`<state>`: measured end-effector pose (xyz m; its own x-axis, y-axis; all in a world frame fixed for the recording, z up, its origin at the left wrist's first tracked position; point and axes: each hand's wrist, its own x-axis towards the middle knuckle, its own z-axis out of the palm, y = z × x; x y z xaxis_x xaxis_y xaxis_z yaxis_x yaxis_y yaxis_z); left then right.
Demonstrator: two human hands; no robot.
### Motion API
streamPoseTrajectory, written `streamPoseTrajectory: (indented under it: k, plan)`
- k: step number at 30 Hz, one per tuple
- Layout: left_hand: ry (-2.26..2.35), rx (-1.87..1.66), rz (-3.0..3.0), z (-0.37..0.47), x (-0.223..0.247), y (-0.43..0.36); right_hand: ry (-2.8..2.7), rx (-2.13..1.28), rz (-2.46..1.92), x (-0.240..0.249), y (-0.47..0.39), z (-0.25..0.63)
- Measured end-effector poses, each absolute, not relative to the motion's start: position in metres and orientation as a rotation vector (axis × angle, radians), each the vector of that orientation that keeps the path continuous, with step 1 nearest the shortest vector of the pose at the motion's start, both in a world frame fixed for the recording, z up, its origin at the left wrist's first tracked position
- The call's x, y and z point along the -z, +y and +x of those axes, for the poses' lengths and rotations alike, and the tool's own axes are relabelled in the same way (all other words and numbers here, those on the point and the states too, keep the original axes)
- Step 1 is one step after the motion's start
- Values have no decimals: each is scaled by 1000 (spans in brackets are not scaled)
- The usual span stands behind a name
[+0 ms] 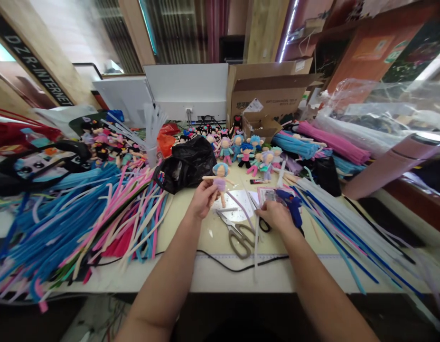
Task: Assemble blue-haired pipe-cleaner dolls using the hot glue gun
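Note:
My left hand is closed around the legs of a small pipe-cleaner doll with blue hair and a lilac top, holding it upright above the table. Over the table's right part, my right hand has its fingers curled down onto a white pipe cleaner and black-handled scissors. Which of these it grips is hidden. Beside that hand lies a blue glue gun. Between my hands, larger grey-handled scissors rest partly open. A lilac pipe cleaner crosses a white round sheet.
Piles of coloured pipe cleaners cover the left; more pipe cleaners lie right. Finished dolls stand behind a black plastic bag. A pink thermos and a cardboard box are farther out. A black cable runs along the front.

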<state>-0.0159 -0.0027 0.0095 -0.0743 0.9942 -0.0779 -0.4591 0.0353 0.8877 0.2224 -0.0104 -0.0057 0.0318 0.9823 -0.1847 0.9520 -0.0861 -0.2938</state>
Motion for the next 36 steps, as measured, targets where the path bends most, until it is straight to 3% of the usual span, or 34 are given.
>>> streamPoseTrajectory:
  k: [16, 23, 30, 36]
  plan:
    - [883, -1364, 793, -18, -10, -5, -1783, -696, -2026, -6, -12, 222]
    - [898, -1261, 835, -20, -16, -11, -1545, -1247, -1195, -44, -43, 227]
    - [874, -1094, 1033, -21, -24, -20, -1922, -914, -1107, -58, -40, 220]
    - [880, -973, 1131, -23, -30, -22, -1801, -1008, -1182, -53, -26, 208]
